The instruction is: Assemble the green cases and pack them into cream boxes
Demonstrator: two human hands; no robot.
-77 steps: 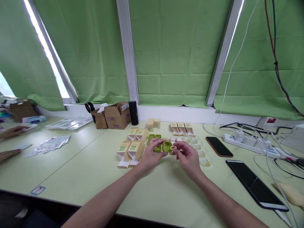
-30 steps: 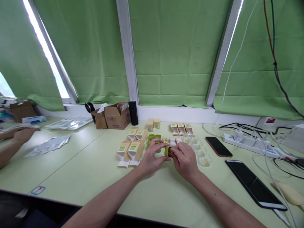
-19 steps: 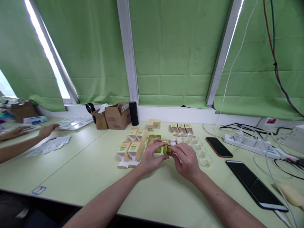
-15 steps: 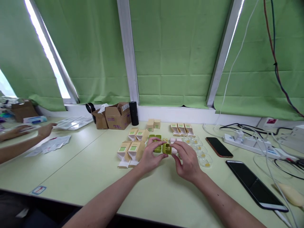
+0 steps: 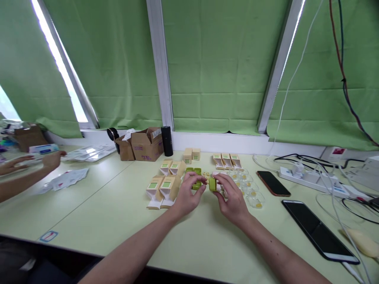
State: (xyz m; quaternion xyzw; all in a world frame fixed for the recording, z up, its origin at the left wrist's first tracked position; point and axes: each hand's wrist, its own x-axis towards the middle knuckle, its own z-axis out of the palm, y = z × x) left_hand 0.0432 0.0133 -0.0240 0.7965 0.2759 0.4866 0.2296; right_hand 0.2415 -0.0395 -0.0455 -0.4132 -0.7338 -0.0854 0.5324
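A small olive-green case [image 5: 212, 184] is pinched between the fingers and thumb of my right hand [image 5: 232, 197], raised over the table. My left hand [image 5: 189, 195] is just left of it, thumb and forefinger drawn close together; whatever lies between their tips is too small to make out. Behind the left fingers are more green cases [image 5: 196, 171], partly covered by the hand. Tiny yellow pieces [image 5: 206, 174] lie just beyond. To the right of my right hand are clear round plastic pieces with yellow centres [image 5: 256, 200].
Open-flapped tan cartons [image 5: 169, 188] stand at the left of my hands, others [image 5: 226, 161] farther back. Two phones [image 5: 319, 230] and a power strip [image 5: 314, 182] with cables lie right. Brown boxes [image 5: 147, 145] and a black cylinder [image 5: 167, 141] stand behind. A co-worker's hands [image 5: 53, 161] work far left.
My left fingers have come off the green case and moved slightly left. The case stays in my right hand, turned and shifted a little right. The co-worker's hand has moved left.
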